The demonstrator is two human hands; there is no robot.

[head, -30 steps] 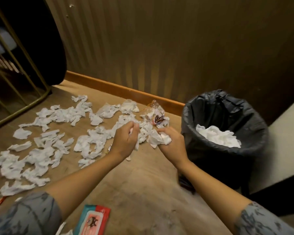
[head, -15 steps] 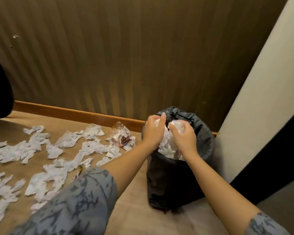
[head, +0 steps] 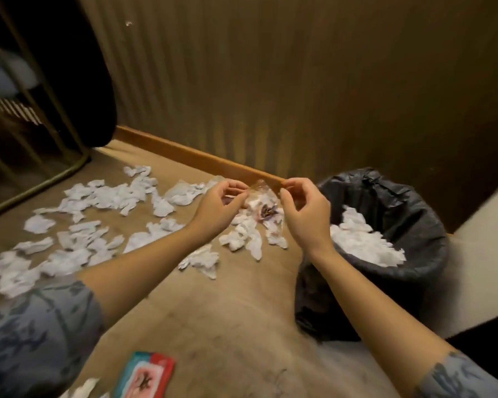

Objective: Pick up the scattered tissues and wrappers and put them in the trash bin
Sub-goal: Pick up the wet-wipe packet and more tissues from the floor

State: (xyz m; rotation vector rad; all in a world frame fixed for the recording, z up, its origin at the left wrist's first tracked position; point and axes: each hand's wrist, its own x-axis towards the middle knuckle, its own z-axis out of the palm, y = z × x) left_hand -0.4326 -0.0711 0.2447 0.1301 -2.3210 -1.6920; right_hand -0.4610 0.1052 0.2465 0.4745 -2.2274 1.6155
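A crumpled clear plastic wrapper (head: 263,203) with a dark print lies on the floor on top of white tissues. My left hand (head: 217,206) is just left of it and my right hand (head: 306,215) just right of it. On both hands the fingers are curled and apart, the fingertips at the wrapper's top edge; neither hand holds anything. Torn white tissues (head: 112,196) are scattered over the floor to the left, with another clump (head: 245,237) below the wrapper. The black-lined trash bin (head: 414,208) stands to the right, with white tissues (head: 362,239) inside.
A red and teal wrapper packet (head: 147,374) lies on the floor near me. A brass-coloured metal frame (head: 41,182) and a dark rounded object (head: 92,90) stand at the left. The ribbed wall with a wooden baseboard (head: 190,155) closes the back.
Both hands carried a bundle of tissues from the floor to the bin and released it there. They are now back over the floor at the clear wrapper, holding nothing.
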